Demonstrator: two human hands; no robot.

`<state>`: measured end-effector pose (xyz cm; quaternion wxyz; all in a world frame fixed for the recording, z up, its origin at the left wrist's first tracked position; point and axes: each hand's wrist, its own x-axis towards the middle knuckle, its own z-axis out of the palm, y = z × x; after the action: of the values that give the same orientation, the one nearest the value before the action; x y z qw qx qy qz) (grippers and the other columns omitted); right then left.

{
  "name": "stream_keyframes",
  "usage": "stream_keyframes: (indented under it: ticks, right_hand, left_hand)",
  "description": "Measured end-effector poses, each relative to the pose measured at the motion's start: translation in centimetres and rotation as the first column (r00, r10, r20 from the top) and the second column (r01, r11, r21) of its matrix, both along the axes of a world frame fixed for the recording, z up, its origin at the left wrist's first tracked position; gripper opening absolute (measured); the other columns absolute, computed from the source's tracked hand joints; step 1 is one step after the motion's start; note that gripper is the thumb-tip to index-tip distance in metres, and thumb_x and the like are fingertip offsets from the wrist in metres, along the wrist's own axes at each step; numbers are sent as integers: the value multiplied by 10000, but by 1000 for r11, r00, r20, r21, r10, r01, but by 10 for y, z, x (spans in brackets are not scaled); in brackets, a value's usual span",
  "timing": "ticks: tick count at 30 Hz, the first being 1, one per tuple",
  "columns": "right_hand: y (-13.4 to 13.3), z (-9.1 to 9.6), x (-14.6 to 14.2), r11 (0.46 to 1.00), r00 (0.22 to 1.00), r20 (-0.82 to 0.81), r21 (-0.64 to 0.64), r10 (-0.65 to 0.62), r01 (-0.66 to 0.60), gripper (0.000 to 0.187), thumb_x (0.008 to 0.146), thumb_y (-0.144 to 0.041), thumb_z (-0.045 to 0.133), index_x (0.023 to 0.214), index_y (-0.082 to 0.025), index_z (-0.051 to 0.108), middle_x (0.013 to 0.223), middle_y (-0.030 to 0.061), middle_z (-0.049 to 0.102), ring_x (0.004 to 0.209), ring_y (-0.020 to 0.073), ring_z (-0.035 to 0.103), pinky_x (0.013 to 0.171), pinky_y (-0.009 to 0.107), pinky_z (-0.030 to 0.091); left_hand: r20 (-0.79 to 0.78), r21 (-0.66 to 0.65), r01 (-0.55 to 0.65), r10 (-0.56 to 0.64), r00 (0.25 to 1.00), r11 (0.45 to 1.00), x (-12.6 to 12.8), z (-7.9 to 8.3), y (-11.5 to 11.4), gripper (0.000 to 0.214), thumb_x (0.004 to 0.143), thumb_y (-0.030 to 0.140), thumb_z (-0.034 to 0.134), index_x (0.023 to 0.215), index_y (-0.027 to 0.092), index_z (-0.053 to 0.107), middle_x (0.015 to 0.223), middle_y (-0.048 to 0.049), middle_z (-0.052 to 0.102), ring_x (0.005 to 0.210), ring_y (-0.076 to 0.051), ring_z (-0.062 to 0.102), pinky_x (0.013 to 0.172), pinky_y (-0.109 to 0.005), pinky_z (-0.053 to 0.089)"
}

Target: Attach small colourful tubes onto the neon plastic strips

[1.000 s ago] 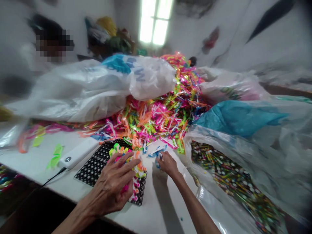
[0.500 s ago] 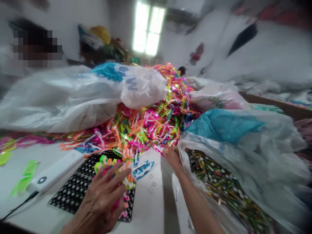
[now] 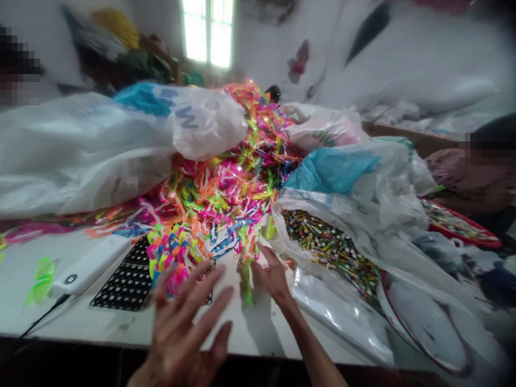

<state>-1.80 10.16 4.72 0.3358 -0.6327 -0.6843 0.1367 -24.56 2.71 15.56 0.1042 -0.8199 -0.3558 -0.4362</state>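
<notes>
My left hand (image 3: 189,317) hovers, fingers spread, over the near edge of a black perforated board (image 3: 121,285); nothing shows in its grasp. Bright pink, green, orange and blue pieces (image 3: 175,252) stand on that board, partly hidden by the hand. My right hand (image 3: 274,274) is closed at the fingertips on a small bunch of coloured plastic strips (image 3: 249,244), just in front of a large heap of similar strips (image 3: 226,188). One green strip hangs below the bunch. Blur hides how exactly the fingers pinch it.
A white box with a cable (image 3: 94,263) and green pieces (image 3: 41,279) lie at left. White plastic sacks (image 3: 80,156) flank the heap. At right are an open bag of small multicoloured sticks (image 3: 322,242), a clear plastic packet (image 3: 338,312) and a red-rimmed basin (image 3: 463,226). Other people sit nearby.
My right hand has drawn back from the heap's edge, bringing strips over the table. My left hand has lifted off the coloured pieces toward me. The view has swung right.
</notes>
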Motion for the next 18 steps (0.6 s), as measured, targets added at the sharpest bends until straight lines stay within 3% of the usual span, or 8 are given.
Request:
stream_keyframes:
  ticks: [1,3,5,7,10,13,15,18]
  right_hand:
    - [-6,1,13,999,998,-45,14,-49,50,504,784,-233,463,1283,-178,418,1198,85,509,1084,193,473,914,300,374]
    - [-17,1,43,980,980,1,-19,-197,197,464,779,-229,448,1231,-127,469,1168,116,530,1067,215,481,908,323,372]
    - [-24,-1,66,956,948,164,-65,-273,287,386,764,-182,432,1125,-123,555,1095,118,563,1038,226,486,893,330,363]
    - [-26,-3,76,957,913,335,-92,-232,277,333,756,-147,429,1042,-159,600,1040,94,581,1022,219,479,890,325,337]
    - [-24,-6,64,965,873,460,-113,-161,237,235,777,-174,453,933,-199,628,988,68,592,1000,213,471,888,338,293]
    - [-24,-9,36,965,875,459,-118,-156,234,171,794,-200,465,818,-195,635,936,63,597,972,210,477,869,336,284]
    - [-29,-13,18,973,889,440,-121,-126,198,174,803,-202,461,818,-202,634,933,51,596,949,188,490,842,295,306]
    - [-41,-15,6,988,928,370,-116,-48,98,199,814,-206,455,909,-223,630,964,33,596,930,155,516,795,232,349]
  left_hand:
    - [4,-7,102,-102,995,995,13,-9,-4,368,743,154,539,1106,215,519,1199,-62,539,1160,-250,444,1025,-512,236]
    - [-17,-170,175,-180,983,970,39,-34,-1,309,780,140,488,1081,205,519,1176,-59,553,1142,-217,459,1020,-458,269]
    - [-61,-370,92,-123,991,925,60,-62,18,288,821,148,427,1089,207,513,1169,-60,547,1106,-193,480,986,-399,321]
    - [-135,-548,-104,35,990,830,77,-86,43,288,830,178,422,1106,193,501,1153,-77,535,1082,-205,484,919,-357,378]
    - [-281,-685,-309,151,948,660,95,-107,72,297,826,308,458,1095,186,488,1083,-92,531,1013,-225,504,818,-326,419]
    - [-341,-742,-365,152,928,562,103,-116,82,428,781,301,500,1184,191,409,1125,-98,499,986,-225,519,781,-306,423]
    - [-341,-760,-349,121,932,549,102,-119,82,457,753,186,476,1204,199,397,1126,-93,505,950,-207,542,770,-283,419]
    - [-196,-783,-206,82,977,587,94,-125,79,534,704,52,394,1214,212,397,1089,-74,545,933,-179,554,748,-251,414]
